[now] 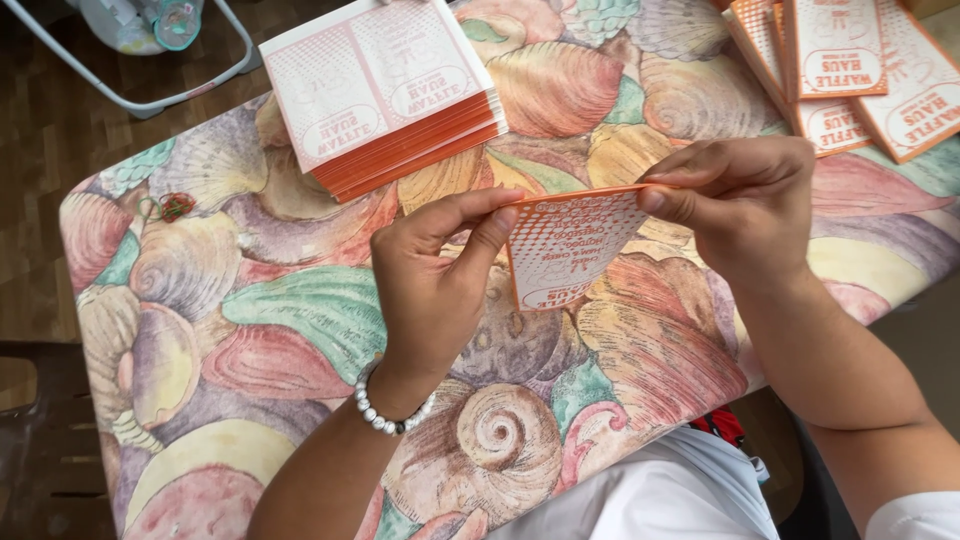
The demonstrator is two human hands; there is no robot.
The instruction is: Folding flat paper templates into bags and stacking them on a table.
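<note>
The person is holding one orange-and-white printed card (565, 245) above the middle of the table, gripping it with both hands. The left hand (440, 270) is pinching the card's left edge between thumb and curled fingers, and the right hand (740, 200) is closing thumb and forefinger on the card's upper right corner, so both hands are narrowed onto the paper rather than spread wide. The card is hanging tilted, its lower end pointing toward the person; whether it is a single sheet or a folded piece is hard to make out, since the fingers are covering its upper edge. A white bead bracelet (390, 410) is sitting on the left wrist. Beneath the hands a tablecloth (300, 310) printed with large pastel seashells is covering the table. On the far side, left of centre, a thick stack of matching cards (385, 90) is lying with its orange edges showing, its far edge cut off by the frame. At the far right, several more cards (850, 70) are lying fanned and overlapping, also cut off. A small red and green object (170, 207) is lying near the left edge of the cloth, too small to identify.
</note>
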